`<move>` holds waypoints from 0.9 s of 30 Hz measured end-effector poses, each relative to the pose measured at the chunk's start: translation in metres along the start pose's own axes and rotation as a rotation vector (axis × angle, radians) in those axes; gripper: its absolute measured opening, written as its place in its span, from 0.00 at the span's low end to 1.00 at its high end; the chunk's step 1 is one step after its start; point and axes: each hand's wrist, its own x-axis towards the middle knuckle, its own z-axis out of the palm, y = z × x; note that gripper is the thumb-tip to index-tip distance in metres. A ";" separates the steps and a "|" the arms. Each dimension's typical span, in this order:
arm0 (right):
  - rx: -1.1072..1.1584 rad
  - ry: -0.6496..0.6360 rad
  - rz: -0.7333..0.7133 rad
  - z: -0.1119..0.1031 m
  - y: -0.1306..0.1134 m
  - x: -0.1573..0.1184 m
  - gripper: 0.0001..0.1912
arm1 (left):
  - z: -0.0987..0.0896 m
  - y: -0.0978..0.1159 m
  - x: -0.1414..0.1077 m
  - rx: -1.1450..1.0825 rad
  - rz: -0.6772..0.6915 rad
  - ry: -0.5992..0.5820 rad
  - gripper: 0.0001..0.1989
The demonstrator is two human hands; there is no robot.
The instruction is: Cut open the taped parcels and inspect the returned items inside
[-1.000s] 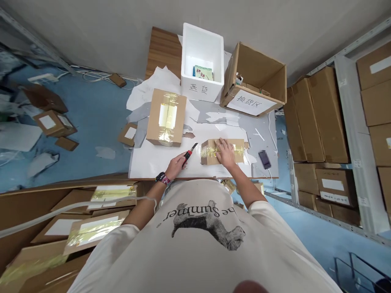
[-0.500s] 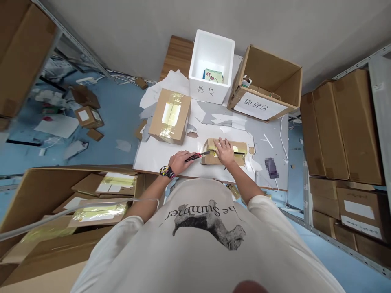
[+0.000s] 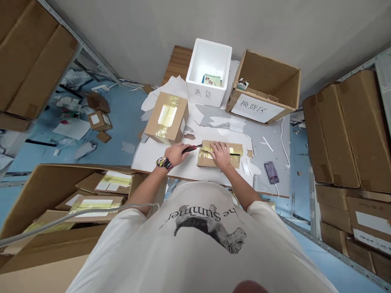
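My left hand [image 3: 177, 154] is closed around a slim red-and-black box cutter [image 3: 192, 148], whose tip points right at the left end of a small cardboard box [image 3: 203, 160]. My right hand [image 3: 220, 154] lies on top of this box with its fingers stretched out. Yellowish clear tape covers the box's top, and a dark slit shows along the seam to the right of that hand. Behind my left hand stands a larger taped cardboard box [image 3: 152, 122] bearing a white label.
At the table's back stand a white foam box [image 3: 208, 93] holding a green packet and an open cardboard box [image 3: 265, 110] with a handwritten sign. A blurred dark device [image 3: 271, 172] on a cable lies right. A big carton [image 3: 39, 173] of parcels is at lower left.
My left hand has drawn the box cutter back to the left, with its tip off the middle of the small box's seam. My right hand stays on the box, fingers slightly shifted.
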 end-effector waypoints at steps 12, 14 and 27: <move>-0.011 0.076 0.195 -0.014 0.044 -0.086 0.27 | 0.110 -0.038 -0.049 -0.183 -0.510 0.102 0.32; -0.035 0.070 0.191 -0.008 0.044 -0.090 0.26 | 0.107 -0.027 -0.033 -0.228 -0.421 0.189 0.30; -0.057 0.250 0.132 0.009 0.040 -0.101 0.25 | 0.054 0.071 0.017 -0.271 0.560 0.079 0.17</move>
